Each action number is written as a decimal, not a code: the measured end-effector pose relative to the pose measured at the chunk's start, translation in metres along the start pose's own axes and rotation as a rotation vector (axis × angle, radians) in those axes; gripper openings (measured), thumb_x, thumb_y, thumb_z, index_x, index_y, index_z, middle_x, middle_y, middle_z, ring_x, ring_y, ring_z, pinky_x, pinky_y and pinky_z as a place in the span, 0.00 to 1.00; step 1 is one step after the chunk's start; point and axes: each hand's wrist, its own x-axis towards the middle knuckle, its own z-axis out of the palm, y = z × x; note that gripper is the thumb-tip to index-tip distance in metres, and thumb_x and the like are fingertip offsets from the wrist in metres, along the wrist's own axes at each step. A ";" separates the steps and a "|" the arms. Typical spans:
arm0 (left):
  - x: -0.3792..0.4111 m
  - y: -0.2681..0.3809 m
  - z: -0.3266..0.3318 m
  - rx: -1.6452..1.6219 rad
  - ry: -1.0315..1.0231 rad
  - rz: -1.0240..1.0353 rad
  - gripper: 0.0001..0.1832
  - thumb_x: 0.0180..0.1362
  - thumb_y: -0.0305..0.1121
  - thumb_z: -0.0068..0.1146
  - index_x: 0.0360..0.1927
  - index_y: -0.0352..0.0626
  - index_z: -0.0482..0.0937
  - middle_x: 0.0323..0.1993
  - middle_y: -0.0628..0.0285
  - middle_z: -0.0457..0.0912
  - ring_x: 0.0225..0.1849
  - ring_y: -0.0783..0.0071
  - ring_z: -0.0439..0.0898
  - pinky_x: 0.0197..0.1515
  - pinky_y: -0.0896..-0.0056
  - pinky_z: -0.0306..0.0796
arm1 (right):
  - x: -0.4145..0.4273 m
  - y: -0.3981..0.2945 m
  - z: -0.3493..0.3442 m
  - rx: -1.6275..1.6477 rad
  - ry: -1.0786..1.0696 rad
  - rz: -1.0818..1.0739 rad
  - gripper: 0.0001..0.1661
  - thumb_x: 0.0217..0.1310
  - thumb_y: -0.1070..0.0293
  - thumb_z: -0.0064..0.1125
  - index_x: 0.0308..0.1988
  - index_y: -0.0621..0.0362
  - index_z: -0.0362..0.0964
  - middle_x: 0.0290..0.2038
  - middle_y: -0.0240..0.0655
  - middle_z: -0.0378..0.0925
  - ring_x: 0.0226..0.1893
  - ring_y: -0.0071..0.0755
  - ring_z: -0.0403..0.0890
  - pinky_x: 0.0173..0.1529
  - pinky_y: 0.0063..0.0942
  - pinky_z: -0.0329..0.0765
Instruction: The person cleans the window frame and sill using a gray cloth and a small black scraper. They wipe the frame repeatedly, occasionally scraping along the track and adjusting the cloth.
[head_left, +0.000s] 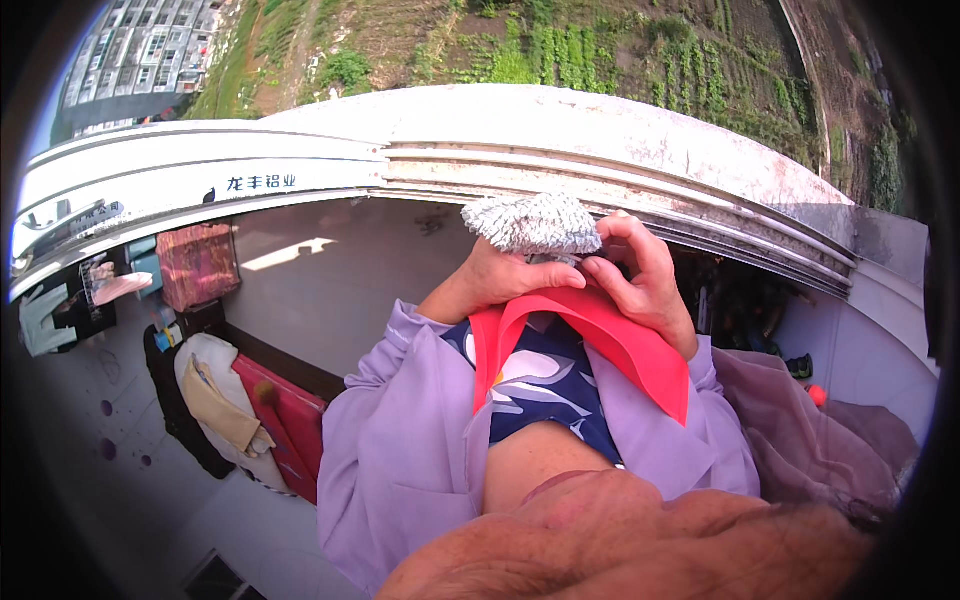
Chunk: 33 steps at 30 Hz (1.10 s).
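A grey-white chenille cleaning pad (534, 223) is held up in front of my chest, close to the window track. My left hand (499, 276) grips it from below, its thumb lying along the near side. At the pad's right edge is my right hand (637, 266), thumb and fingers bent in against it. The exact pinch point is hidden between the thumbs. A red cloth (637, 341) drapes just below both hands, over a lilac jacket (412, 450) and a dark blue flowered top (536, 371).
A white window frame with rails (615, 180) curves ahead, with an outer ledge (540, 112) and garden plots (555, 56) beyond. At left stand a patterned box (199, 266) and red furniture (289, 420) with clothes (217, 390) on it. Sheer curtain fabric (787, 420) hangs at right.
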 end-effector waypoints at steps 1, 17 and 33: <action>-0.001 0.001 0.000 0.012 -0.003 -0.004 0.22 0.47 0.30 0.73 0.47 0.39 0.79 0.40 0.63 0.82 0.43 0.74 0.79 0.49 0.71 0.72 | -0.001 -0.004 -0.001 0.074 -0.011 0.061 0.17 0.56 0.81 0.60 0.46 0.65 0.68 0.35 0.34 0.72 0.28 0.22 0.75 0.32 0.18 0.73; 0.015 -0.010 0.021 0.284 -0.050 0.313 0.41 0.31 0.42 0.78 0.53 0.43 0.74 0.46 0.56 0.74 0.44 0.57 0.72 0.51 0.61 0.67 | -0.018 -0.057 -0.015 0.445 -0.056 0.175 0.26 0.51 0.78 0.65 0.51 0.70 0.70 0.47 0.40 0.77 0.47 0.31 0.76 0.53 0.27 0.71; -0.009 0.024 0.000 0.216 -0.109 0.121 0.25 0.41 0.26 0.73 0.45 0.36 0.77 0.36 0.59 0.82 0.38 0.76 0.80 0.42 0.74 0.73 | -0.060 -0.068 -0.074 0.180 0.455 -0.192 0.14 0.62 0.75 0.57 0.47 0.68 0.68 0.30 0.34 0.75 0.12 0.12 0.60 0.16 0.13 0.56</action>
